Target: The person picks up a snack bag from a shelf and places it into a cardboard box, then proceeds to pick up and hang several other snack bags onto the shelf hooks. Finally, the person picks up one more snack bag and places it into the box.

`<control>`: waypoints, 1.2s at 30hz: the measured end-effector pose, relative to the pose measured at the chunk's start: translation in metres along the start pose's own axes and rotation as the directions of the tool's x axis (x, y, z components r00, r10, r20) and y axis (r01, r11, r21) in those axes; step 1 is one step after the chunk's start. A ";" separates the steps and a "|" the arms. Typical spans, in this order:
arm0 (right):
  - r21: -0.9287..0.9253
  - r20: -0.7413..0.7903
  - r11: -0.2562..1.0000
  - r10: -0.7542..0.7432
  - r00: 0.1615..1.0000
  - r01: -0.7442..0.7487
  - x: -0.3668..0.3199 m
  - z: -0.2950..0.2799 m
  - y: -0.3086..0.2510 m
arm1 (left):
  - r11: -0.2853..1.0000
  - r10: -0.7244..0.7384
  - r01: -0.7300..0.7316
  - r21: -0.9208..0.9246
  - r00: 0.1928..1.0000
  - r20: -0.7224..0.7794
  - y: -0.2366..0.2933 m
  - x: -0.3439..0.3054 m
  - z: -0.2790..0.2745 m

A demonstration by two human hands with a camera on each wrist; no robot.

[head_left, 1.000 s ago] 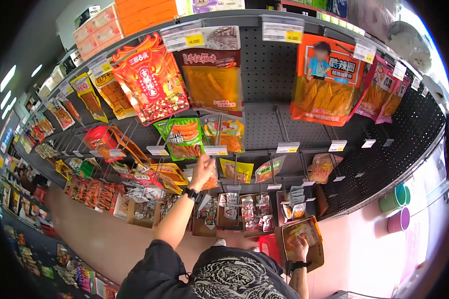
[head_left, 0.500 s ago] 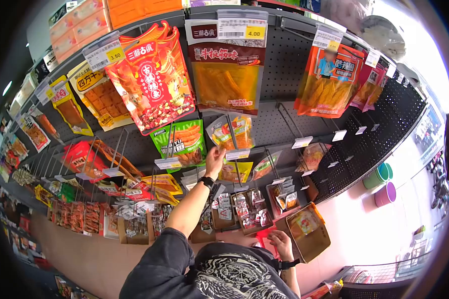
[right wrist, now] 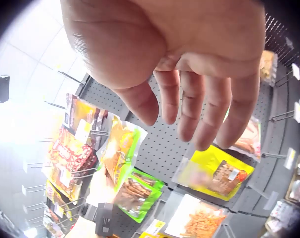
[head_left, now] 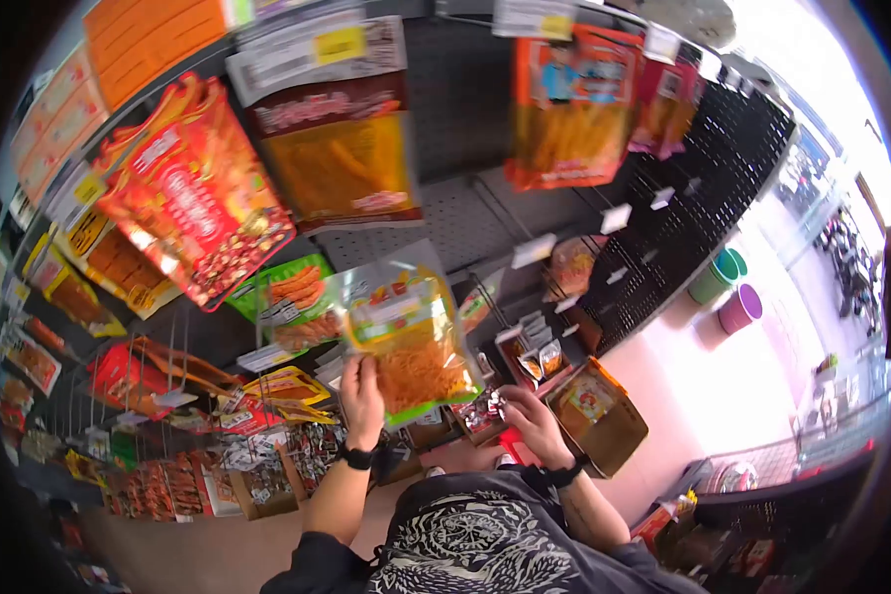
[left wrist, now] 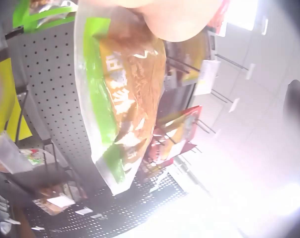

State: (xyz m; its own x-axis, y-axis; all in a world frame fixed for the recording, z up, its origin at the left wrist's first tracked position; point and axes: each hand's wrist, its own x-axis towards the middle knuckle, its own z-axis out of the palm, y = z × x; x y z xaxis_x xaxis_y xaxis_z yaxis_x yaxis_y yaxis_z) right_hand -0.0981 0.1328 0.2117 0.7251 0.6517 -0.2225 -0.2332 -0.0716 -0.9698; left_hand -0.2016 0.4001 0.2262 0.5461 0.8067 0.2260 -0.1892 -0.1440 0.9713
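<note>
My left hand (head_left: 363,401) grips a clear-fronted snack bag (head_left: 416,356) by its left edge, in front of the hanging rack. The bag has a green border and shredded orange-brown food inside. In the left wrist view the same bag hangs below the base of my hand, its lower end pointing down. My right hand (head_left: 533,426) is to the right of the bag and apart from it. Its fingers (right wrist: 189,109) extend loosely in the right wrist view, with nothing in them. Beside it is a cardboard box (head_left: 621,445) with a flat packet (head_left: 586,401) inside.
Large red (head_left: 193,193) and brown-topped (head_left: 337,158) snack bags hang above on the pegboard rack. A green bag (head_left: 292,287) hangs left of the held one. Bare metal hooks stick out at the right. Green and purple buckets (head_left: 740,309) stand on the floor beyond.
My left hand has taken the snack bag off its hook and brought it nearer my body. My right hand has left the packet in the cardboard box and risen toward the bag.
</note>
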 end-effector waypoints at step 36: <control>-0.225 -0.626 0.951 0.025 0.780 -0.211 0.016 -0.297 0.294 | 0.841 -0.515 0.210 0.499 0.591 0.621 0.002 -0.139 0.118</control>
State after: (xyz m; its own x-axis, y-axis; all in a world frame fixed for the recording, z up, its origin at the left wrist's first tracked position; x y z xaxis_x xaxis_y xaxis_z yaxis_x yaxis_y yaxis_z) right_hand 0.0375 -0.1016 -0.1065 0.9651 0.0339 -0.2598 -0.2286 -0.3758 -0.8981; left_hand -0.1815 0.2200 0.2059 0.9267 0.1951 -0.3212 0.3624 -0.2378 0.9012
